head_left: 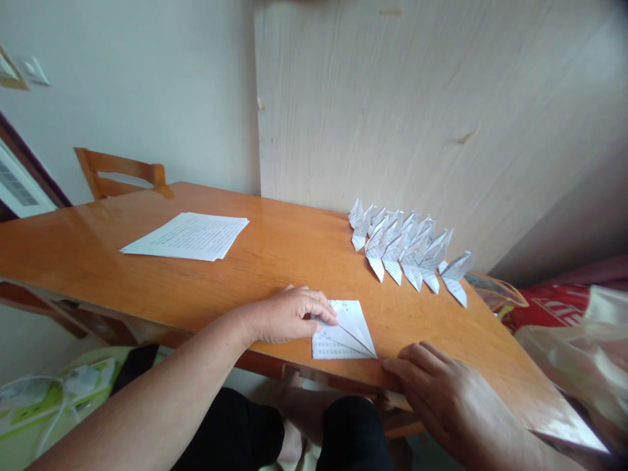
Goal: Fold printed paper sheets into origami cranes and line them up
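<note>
Several bent fingers of the left hand [289, 317] press on the folded printed sheet [338, 347], thumb slightly apart from forefinger; those of the right hand [441, 386] lie together, tips just beside the sheet's pointed right corner, the thumb hidden, so I cannot tell whether they pinch. The sheet lies along the near edge of the wooden table [294, 229]: uneven pressure could skew its slanting crease, and a slack left hold could let it slide off. Beyond, a stray knock could topple the upright folded paper pieces [412, 252] standing in rows.
</note>
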`<state>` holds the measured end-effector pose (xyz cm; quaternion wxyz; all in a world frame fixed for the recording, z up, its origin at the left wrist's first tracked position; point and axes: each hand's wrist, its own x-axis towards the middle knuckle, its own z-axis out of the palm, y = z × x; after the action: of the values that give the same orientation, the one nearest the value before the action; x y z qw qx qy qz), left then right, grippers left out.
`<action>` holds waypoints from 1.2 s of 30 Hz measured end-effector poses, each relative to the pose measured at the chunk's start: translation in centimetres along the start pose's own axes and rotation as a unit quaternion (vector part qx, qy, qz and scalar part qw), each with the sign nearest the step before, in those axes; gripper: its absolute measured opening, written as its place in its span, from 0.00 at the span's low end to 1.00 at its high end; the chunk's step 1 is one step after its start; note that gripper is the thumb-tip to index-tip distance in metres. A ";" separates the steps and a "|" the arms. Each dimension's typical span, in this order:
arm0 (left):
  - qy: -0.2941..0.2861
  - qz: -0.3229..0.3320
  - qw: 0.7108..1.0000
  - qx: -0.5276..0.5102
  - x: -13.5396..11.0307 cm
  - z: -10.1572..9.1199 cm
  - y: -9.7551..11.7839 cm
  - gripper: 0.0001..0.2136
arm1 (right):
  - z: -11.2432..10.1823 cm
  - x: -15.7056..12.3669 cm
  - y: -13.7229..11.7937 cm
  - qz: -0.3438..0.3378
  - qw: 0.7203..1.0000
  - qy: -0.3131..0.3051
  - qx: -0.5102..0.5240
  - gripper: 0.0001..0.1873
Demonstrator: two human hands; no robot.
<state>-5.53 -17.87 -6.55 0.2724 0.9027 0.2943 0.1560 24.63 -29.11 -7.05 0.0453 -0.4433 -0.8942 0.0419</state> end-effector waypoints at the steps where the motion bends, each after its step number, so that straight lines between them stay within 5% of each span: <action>1: 0.000 0.002 1.000 0.000 0.0 0.0 0.0 0.16 | 0.1 0.0 0.1 0.003 1.000 0.006 0.004 0.10; 8: -0.001 0.003 1.000 0.002 0.0 0.0 0.0 0.17 | 0.5 1.1 -0.5 -0.008 0.999 0.012 -0.038 0.22; 19: 0.011 0.003 1.000 -0.001 -0.2 0.1 0.0 0.18 | 0.8 0.9 -1.3 0.000 0.997 0.039 -0.061 0.18; 26: 0.053 -0.001 0.999 0.004 -0.5 0.6 0.2 0.16 | 1.1 1.0 -2.7 0.022 0.993 0.109 -0.043 0.19; 32: 0.096 -0.020 0.993 0.071 -0.9 1.0 0.8 0.18 | 1.9 1.4 -3.6 0.008 0.977 0.205 -0.055 0.18; 36: 0.133 -0.028 0.978 0.161 -1.5 1.7 1.9 0.18 | 2.1 1.8 -3.9 0.013 0.975 0.214 -0.062 0.17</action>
<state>-5.11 -20.73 -7.01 0.0865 0.8971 0.3744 0.2180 20.26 -30.12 -8.60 0.2073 -0.4554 -0.8590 -0.1089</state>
